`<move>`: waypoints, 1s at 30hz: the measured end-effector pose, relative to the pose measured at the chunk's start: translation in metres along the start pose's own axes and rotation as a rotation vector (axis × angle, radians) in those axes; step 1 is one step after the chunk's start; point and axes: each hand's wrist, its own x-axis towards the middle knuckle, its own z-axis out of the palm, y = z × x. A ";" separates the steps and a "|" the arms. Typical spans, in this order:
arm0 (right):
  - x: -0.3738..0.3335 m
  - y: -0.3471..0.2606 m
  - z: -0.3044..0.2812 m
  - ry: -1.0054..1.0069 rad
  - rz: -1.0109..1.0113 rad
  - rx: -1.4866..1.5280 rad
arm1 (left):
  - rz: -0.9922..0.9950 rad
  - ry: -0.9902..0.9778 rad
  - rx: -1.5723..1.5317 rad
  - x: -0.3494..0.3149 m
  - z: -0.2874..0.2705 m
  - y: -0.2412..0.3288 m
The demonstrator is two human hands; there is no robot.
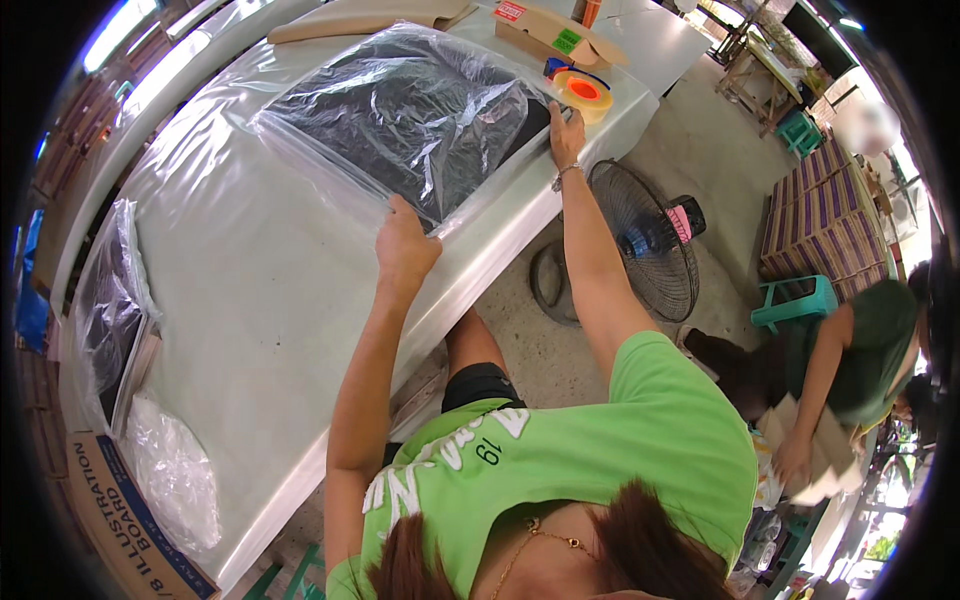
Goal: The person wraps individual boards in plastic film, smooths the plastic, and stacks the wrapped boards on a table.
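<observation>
From the head view, we pinch the near edge of the clear plastic bag (400, 120) holding a dark item with our left hand (403, 245). Our right hand (566, 132) presses flat, fingers loose, on its right corner at the desk's (250, 300) right edge, beside the orange tape roll (585, 94).

A tape roll (585, 93), floor fan (645, 240) and teal stool (795, 300) stand nearby.

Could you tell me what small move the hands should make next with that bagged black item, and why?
Probably press the loose flap flat: the left hand pinches the clear plastic bag at its near edge, the right hand pins the far edge, and the film looks wrinkled.
</observation>
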 end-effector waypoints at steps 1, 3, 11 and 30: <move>0.000 0.000 0.002 0.006 0.009 0.011 | 0.003 -0.006 -0.001 -0.001 -0.001 -0.001; -0.001 -0.004 0.004 0.025 0.025 -0.002 | 0.015 -0.019 -0.004 -0.002 -0.009 -0.001; 0.003 -0.005 0.003 0.010 0.041 0.005 | 0.043 0.037 -0.025 -0.007 -0.011 -0.006; -0.057 -0.005 -0.003 0.057 -0.335 -0.102 | 0.058 0.119 -0.806 -0.104 -0.006 -0.100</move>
